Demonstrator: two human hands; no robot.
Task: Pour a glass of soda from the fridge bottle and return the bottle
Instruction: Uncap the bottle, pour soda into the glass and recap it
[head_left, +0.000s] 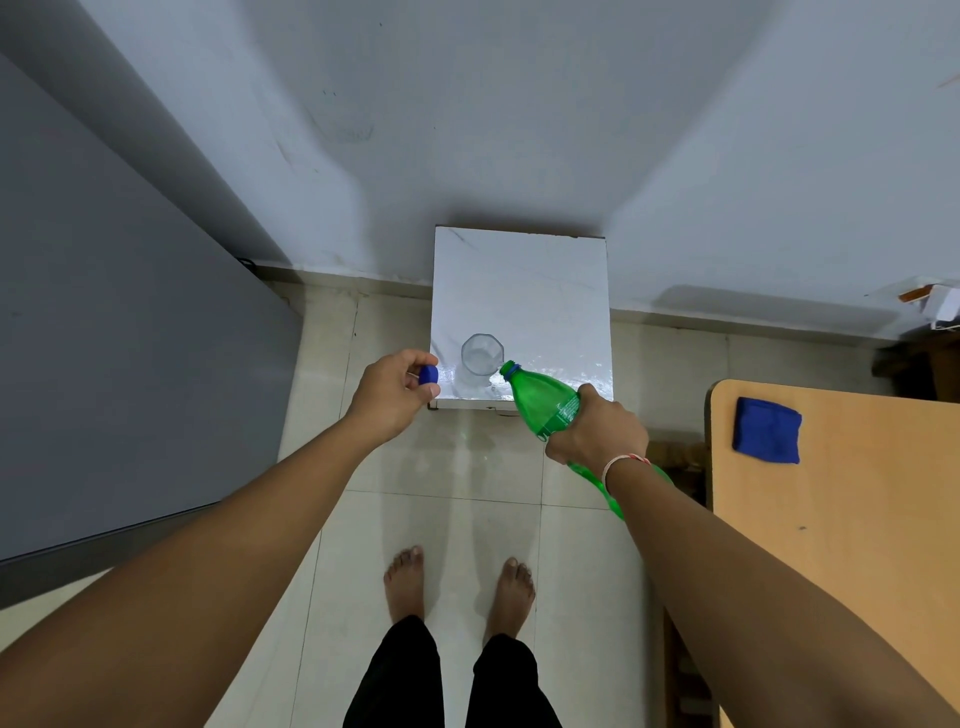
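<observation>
Item: green soda bottle (543, 402) tipped at glass (482, 355), cap off, on small white table (550, 291).

Near to far: bare feet (460, 584) and black trousers on pale tile floor. R hand (597, 434) wrapped round bottle's middle over the label; label print too small to read, no brand legible. Thread band on R wrist (621, 464). Bottle tilted neck-down, blue neck ring and open mouth just at glass rim, R side. L hand (392, 392) pinches blue cap (429, 374) in curled fingers, just L of glass, at table's near-L corner. Clear faceted glass upright nr table's front edge; fill level can't be told. Grey fridge (119, 332) far L; wood desk (841, 519) R w/ blue cloth (767, 430). White wall behind.
</observation>
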